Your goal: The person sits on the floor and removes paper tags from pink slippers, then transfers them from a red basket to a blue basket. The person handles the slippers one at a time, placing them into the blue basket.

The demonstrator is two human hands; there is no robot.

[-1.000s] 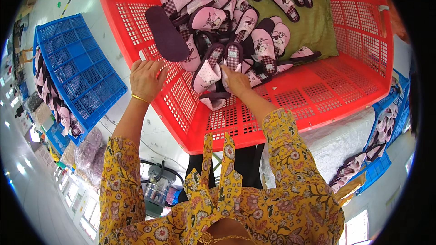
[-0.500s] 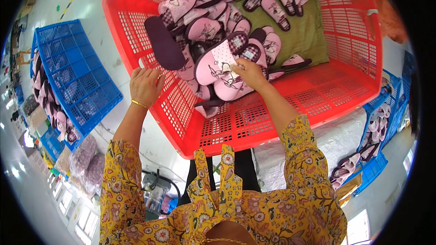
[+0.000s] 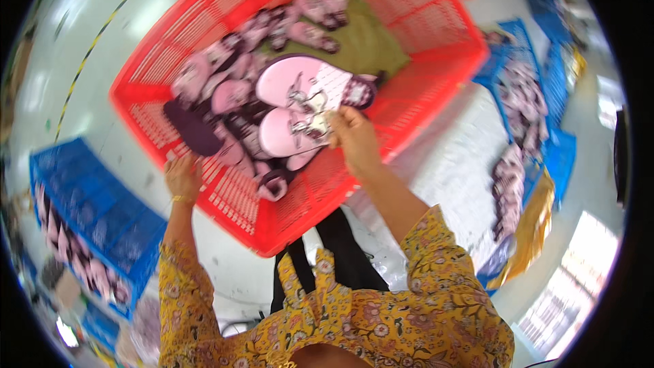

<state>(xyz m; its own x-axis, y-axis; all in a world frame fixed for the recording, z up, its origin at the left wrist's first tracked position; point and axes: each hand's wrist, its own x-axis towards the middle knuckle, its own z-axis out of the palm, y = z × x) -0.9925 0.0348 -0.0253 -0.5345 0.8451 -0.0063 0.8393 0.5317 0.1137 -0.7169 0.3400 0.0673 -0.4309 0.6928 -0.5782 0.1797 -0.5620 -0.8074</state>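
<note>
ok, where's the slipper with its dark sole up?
Head view, left of centre: the sole-up slipper lies at the left side of the red basket, beside other slippers and just above the left hand in the picture.

We observe bright, even light, glare at the lower-right window [image 3: 569,293], sheen on the floor [image 3: 144,17], blurred slippers [image 3: 231,97], and fisheye curvature toward the edges.

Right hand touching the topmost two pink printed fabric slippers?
Touching. Head view shows the right hand gripping the pink printed fabric slippers, no gap visible.
</note>
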